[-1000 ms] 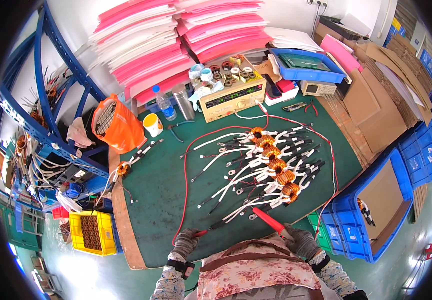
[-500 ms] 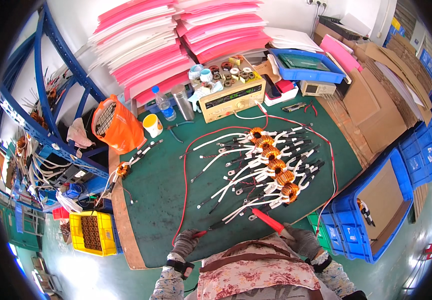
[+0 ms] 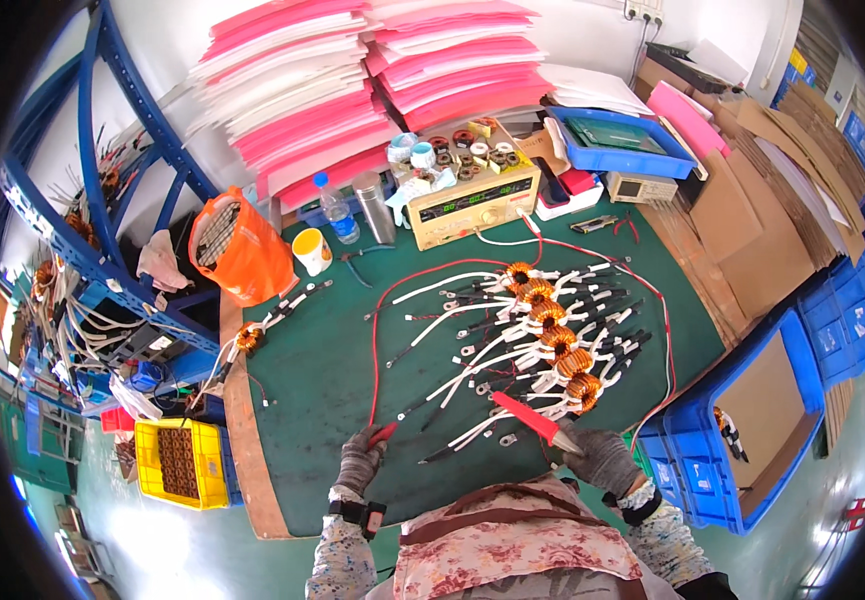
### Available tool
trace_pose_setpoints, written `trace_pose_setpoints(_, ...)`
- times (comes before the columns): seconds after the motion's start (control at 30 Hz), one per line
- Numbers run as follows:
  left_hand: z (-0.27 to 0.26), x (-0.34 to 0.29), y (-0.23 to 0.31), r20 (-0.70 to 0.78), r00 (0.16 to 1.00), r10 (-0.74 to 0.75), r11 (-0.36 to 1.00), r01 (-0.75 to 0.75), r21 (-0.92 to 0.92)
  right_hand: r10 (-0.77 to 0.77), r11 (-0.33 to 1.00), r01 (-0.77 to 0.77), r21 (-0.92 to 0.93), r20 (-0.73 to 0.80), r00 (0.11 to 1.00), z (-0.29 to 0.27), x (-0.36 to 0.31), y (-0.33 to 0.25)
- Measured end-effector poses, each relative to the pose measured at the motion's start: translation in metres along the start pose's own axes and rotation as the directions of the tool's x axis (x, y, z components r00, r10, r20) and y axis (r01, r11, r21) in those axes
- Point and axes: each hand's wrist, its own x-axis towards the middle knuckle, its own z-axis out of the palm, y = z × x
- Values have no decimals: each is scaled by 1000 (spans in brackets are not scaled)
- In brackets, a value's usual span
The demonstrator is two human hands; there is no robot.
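Copper-wound ring coils (image 3: 559,344), glossy and ribbed, packed in a slanting row right of centre in the frame; white sleeved leads (image 3: 449,280) fanned out leftward, some tipped with black sleeving and flat metal lugs (image 3: 468,351); smooth, lightly scuffed green tabletop (image 3: 312,420) beneath, with a tan wooden edge (image 3: 254,470) at lower left; boxy beige power supply (image 3: 477,212) at upper centre, behind the coils; wide bare room across the left half of the tabletop, with a thin red cable (image 3: 373,370) along its inner side; tighter room at right, among black lead ends; left hand (image 3: 360,462), in grey knitted glove at lower centre, closed on a small red clip (image 3: 384,434), well apart from the coils; right hand (image 3: 600,460), gloved likewise, wrapped around the near end of a tapered red handle (image 3: 524,415); far tip close to the lowest leads, touching or just above, cannot tell which.
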Motion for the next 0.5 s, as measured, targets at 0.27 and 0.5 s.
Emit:
trace_pose_setpoints(0.27,13,10,5,-43,999,-25,994,20,-111,94,995,-94,20,14,995,21,15,-6)
trace_pose_setpoints(0.5,14,13,-7,-29,998,-56,994,53,-91,65,995,-62,-78,39,997,29,16,-27)
